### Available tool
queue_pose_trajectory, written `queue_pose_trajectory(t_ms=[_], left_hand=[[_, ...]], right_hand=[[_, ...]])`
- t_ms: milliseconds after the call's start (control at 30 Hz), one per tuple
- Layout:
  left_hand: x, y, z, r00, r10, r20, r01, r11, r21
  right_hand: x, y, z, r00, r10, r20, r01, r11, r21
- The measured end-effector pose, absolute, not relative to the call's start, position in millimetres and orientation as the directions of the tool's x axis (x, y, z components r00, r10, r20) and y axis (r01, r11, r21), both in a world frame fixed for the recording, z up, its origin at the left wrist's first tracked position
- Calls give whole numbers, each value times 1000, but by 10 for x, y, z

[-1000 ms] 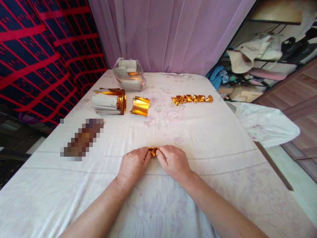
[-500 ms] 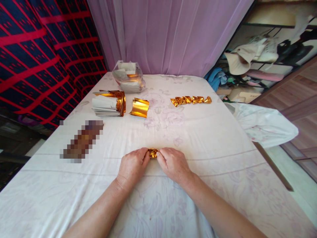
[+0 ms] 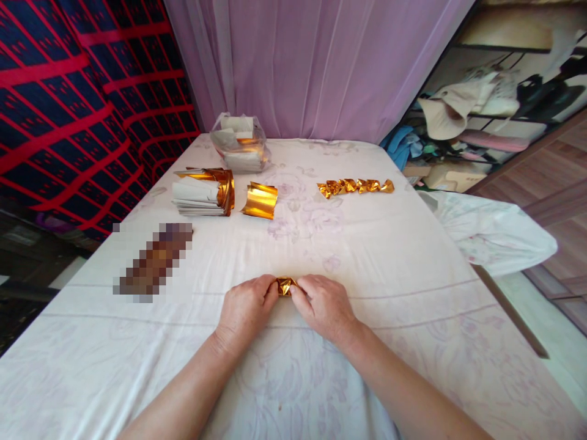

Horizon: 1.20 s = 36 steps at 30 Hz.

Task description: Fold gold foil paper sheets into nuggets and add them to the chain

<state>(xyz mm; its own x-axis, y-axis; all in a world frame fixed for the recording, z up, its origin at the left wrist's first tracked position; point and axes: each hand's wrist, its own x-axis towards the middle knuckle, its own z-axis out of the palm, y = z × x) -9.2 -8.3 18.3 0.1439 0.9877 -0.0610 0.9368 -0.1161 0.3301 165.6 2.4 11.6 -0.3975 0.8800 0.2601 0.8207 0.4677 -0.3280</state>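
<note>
A small folded piece of gold foil paper [image 3: 287,286] sits between my hands, low over the near half of the table. My left hand [image 3: 250,304] is closed on its left end, thumb and fingers pinched together. On the other end, my right hand [image 3: 323,302] grips in the same way. The ends of the paper are hidden by my fingers; only its shiny, creased middle shows. Farther off lies a single curved sheet of gold paper [image 3: 261,200]. Left of that sheet is a thick stack of gold-and-white paper [image 3: 202,192].
A row of folded gold pieces [image 3: 355,186] lies at the back right. A clear plastic bag of paper [image 3: 239,143] stands at the far edge. A pixelated dark object [image 3: 153,263] is at left. The tablecloth [image 3: 293,373] is floral; shelves [image 3: 495,116] stand beyond it, right.
Both hands keep their hold on the gold paper. Its visible creases and shine have altered slightly. The whole view has shifted a little; the other items lie as before.
</note>
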Motion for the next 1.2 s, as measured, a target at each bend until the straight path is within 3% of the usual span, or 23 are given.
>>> queue_pose_trajectory(t_ms=[367,633,833,967,1100,1200], left_hand=[[-116,-85,159,136,991,3,871,-121,476],[-115,-78,143,165,986,-15,885,-142,443],[-144,-50,177,101,995,-15,880,-83,467],[-176,-27,199,94,995,-33,818,-58,573],[-262,20,169,98,994,-55,667,-25,745],[-319,59,95,55,998,-44,586,4,810]], right_hand=[[1699,53,64,-391,887,245,808,458,-371],[1688,43,70,-398,882,253,788,470,-397],[1745,62,89,-381,901,206,735,431,-523],[1731,62,69,-382,899,216,733,437,-521],[1756,89,41,-271,930,249,765,365,-530],[1819,136,48,-209,937,280,792,330,-513]])
